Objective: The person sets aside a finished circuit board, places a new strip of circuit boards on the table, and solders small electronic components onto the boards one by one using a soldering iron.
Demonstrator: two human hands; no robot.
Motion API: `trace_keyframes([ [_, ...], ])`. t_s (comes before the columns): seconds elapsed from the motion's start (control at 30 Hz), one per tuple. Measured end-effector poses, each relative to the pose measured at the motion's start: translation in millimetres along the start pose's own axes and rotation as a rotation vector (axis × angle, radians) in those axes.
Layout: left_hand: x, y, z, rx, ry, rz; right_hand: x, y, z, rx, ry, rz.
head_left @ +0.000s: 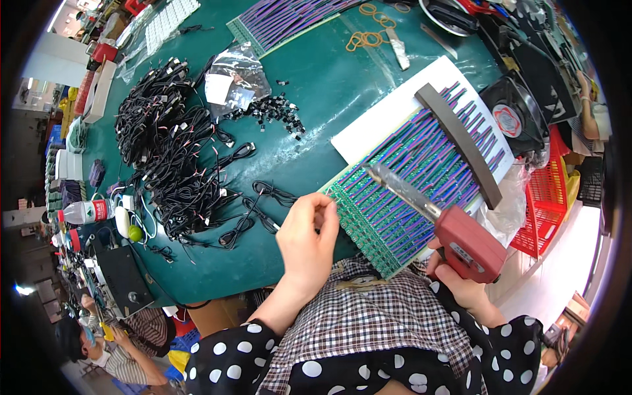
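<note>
My right hand (464, 284) grips a red-handled soldering gun (469, 243) from below. Its metal barrel slants up and left over a green circuit board panel (365, 230), with the tip near the panel's upper left part. Purple and blue wires (401, 161) lie in rows across the panel. A dark curved bar (461, 141) rests across the wires. At the panel's left corner, my left hand (304, 240) has thumb and fingertips pinched together; whatever is between them is too small to make out. White board (352, 138) shows beneath the panel.
Left of the panel lies a heap of black cables (164, 148). Small black parts (276, 112) are scattered beside a clear plastic bag (234, 82). Another wired panel (283, 26) and rubber bands (365, 41) lie farther back. A black fan (517, 118) and red basket (546, 201) stand right.
</note>
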State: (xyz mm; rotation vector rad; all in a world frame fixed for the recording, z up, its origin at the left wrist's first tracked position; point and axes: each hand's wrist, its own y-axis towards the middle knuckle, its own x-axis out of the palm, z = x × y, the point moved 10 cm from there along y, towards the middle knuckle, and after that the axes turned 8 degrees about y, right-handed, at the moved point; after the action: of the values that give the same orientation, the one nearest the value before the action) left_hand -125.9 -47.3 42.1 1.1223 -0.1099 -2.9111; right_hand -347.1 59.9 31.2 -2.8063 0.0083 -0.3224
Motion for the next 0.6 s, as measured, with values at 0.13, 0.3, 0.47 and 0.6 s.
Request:
trace_keyframes([
  [0.13,8.6,-1.0,-3.0,0.100,0.113,0.099,-9.5,-4.7,21.9,0.052,0.095,0.048],
  [0.3,8.3,-1.2,-6.3,0.116,0.120,0.152,-16.6,-9.6,42.5,0.116,-0.089,0.028],
  [0.47,9.9,-0.7,-8.2,0.111,0.115,0.144,-18.3,-10.8,48.6,0.100,-0.081,0.038],
  [0.6,8.7,-1.7,-8.1,0.116,0.126,0.157,-17.1,-8.5,43.5,0.076,-0.062,0.054],
])
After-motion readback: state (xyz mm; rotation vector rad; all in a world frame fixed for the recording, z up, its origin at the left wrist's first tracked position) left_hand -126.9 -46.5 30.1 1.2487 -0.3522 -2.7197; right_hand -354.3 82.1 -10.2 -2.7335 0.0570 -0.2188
